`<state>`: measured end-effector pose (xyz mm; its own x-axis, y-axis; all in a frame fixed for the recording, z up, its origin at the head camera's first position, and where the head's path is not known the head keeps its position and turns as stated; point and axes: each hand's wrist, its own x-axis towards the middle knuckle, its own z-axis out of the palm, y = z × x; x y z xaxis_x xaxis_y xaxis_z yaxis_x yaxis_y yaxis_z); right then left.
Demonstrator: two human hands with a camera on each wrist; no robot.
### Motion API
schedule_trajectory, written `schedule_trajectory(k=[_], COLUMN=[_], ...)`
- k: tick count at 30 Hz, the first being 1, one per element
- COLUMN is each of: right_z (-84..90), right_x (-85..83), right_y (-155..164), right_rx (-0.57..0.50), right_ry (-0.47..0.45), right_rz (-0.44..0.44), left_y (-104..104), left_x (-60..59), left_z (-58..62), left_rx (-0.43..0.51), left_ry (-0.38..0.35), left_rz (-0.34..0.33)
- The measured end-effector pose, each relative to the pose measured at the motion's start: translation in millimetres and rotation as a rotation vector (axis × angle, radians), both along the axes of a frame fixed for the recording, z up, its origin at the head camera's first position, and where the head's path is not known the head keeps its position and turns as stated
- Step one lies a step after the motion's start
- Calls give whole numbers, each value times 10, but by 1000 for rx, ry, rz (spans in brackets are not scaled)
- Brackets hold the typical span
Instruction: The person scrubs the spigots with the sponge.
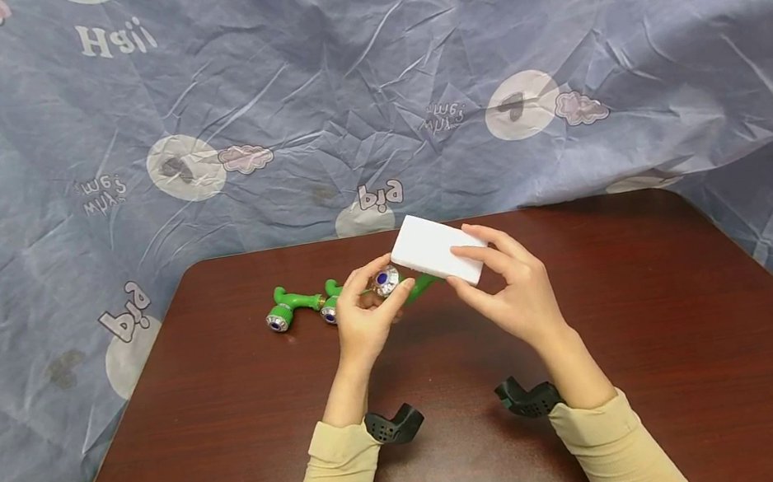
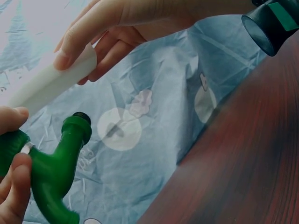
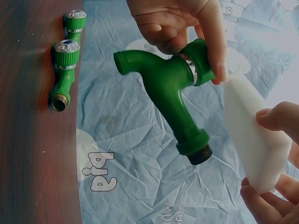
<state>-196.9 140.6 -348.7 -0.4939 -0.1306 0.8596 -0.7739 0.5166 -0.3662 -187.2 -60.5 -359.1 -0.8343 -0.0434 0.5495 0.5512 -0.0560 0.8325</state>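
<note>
My left hand (image 1: 365,307) grips a green plastic tap (image 3: 173,88) by its knob end, held above the brown table (image 1: 235,430); its blue-and-silver cap (image 1: 385,279) faces me. My right hand (image 1: 514,289) pinches a white sponge block (image 1: 439,250) between thumb and fingers, its edge lying against the tap's top. In the left wrist view the tap (image 2: 53,168) sits under the sponge (image 2: 46,86). In the right wrist view the sponge (image 3: 252,140) stands just right of the tap's threaded end.
Two more green taps (image 1: 287,307) (image 1: 330,301) lie on the table left of my hands, seen also in the right wrist view as taps (image 3: 64,70). A crumpled blue printed cloth (image 1: 365,94) hangs behind the table. Black wrist mounts (image 1: 393,425) sit at my sleeves.
</note>
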Motion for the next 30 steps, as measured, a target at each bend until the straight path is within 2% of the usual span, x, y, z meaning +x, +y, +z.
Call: schedule_trajectory(k=[8, 15, 21, 27, 30], right_z=[5, 13, 14, 19, 23], right_x=[-2, -2, -4, -2, 6], right_y=[8, 10, 11, 19, 15], right_rx=[9, 4, 8, 16, 32], right_ry=[0, 5, 10, 0, -12], right_rz=[-10, -3, 4, 24, 33], left_y=[16, 34, 32, 37, 40], left_x=[-155, -172, -153, -26, -5], left_z=[-211, -244, -220, -38, -13], left_rx=[95, 101, 61, -32, -50], left_ry=[-94, -105, -135, -104, -104], left_rz=[-157, -198, -136, -13, 10])
